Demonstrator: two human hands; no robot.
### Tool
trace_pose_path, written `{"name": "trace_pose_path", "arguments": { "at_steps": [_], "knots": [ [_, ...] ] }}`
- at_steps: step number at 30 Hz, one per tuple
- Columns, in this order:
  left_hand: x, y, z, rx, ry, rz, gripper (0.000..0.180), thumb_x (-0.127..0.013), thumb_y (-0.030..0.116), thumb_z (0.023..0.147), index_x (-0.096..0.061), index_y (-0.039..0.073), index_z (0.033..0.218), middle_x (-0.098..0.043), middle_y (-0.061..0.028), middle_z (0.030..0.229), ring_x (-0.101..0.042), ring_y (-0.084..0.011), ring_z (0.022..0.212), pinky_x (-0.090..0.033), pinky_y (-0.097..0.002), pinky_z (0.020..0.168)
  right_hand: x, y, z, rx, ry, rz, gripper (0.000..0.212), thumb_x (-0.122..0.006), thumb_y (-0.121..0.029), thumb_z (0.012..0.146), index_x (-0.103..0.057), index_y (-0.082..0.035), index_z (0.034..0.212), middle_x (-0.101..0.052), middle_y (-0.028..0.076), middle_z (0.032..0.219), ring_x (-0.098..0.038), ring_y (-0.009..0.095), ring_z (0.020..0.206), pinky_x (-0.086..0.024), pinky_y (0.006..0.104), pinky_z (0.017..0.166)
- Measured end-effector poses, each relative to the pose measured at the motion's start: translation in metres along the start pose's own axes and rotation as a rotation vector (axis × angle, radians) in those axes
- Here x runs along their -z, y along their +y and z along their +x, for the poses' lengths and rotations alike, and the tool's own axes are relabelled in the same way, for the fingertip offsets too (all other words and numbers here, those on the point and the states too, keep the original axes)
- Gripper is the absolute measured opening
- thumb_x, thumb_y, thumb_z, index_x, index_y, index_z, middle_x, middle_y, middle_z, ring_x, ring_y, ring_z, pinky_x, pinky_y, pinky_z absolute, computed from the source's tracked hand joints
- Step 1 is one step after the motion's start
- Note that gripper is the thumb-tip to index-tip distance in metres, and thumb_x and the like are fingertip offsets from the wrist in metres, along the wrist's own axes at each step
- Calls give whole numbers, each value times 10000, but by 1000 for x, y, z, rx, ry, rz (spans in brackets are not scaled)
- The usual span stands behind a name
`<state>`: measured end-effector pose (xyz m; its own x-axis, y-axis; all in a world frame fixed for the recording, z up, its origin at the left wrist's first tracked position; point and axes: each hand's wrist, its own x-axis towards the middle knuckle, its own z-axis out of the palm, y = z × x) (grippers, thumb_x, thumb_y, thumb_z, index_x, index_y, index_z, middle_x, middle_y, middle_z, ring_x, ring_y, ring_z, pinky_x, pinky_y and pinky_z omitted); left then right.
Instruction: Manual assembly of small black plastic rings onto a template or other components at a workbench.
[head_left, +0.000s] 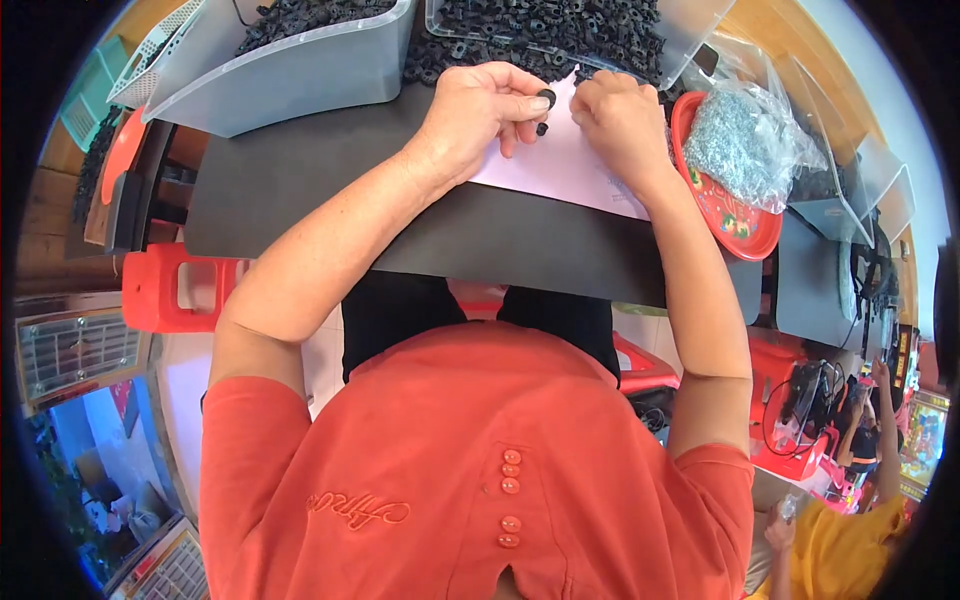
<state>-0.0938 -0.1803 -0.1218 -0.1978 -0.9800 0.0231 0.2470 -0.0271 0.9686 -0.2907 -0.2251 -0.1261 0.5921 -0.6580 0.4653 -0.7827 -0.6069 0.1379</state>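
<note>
"What are we on now?"

"Handling small pieces, it seems. Our left hand [480, 115] pinches a black part [546, 98] between thumb and fingers, with a second dark bit [541, 129] just below, above the paper [530, 180] on the tabletop [320, 160]."

"And our right hand [617, 112]?"

"Apart from the left but near it, fingers curled over the paper. We can't tell whether it grips anything."

"What would the next move call for?"

"We'd judge a firm left pinch and careful right fingertips, so neither piece drops and gets lost in the heap [560, 25] beyond."
</note>
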Motion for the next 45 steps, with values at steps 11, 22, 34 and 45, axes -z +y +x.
{"name": "trace_pose_path", "arguments": {
  "at_steps": [11, 22, 34, 45],
  "knots": [
    [0, 1, -1, -9, -2, 22, 147, -643, 48, 838, -622, -55, 942, -635, -95, 755, -580, -127, 593, -420, -231, 461, 11, 9, -2, -56, -143, 96, 89, -651, -179, 746, -681, -110, 792, -614, 44, 873, -581, 267, 940, -423, 443, 767],
    [0, -1, -1, -16, -6, 34, 131, -648, 45, 834, -633, -51, 921, -636, -92, 753, -579, -122, 590, -419, -225, 459, 5, 25, -1, -174, 13, 420, 103, -632, -135, 751, -698, -140, 830, -612, 45, 866, -592, 256, 901, -446, 412, 760],
    [0, -1, -1, -5, -7, 24, 124, -640, 43, 840, -634, -50, 922, -631, -86, 749, -567, -113, 590, -410, -218, 463, 6, 22, 1, -110, 1, 371, 65, -635, -142, 755, -663, -132, 812, -588, 33, 866, -568, 275, 945, -420, 461, 757],
    [-6, -1, -4, 1, -33, 315, 99, -670, 49, 813, -662, 5, 902, -617, -28, 719, -539, -76, 563, -394, -207, 451, -3, 12, -1, 22, -38, -2, 124, -551, -131, 813, -668, -122, 852, -621, 31, 884, -577, 239, 923, -398, 407, 776]
  ]
}}
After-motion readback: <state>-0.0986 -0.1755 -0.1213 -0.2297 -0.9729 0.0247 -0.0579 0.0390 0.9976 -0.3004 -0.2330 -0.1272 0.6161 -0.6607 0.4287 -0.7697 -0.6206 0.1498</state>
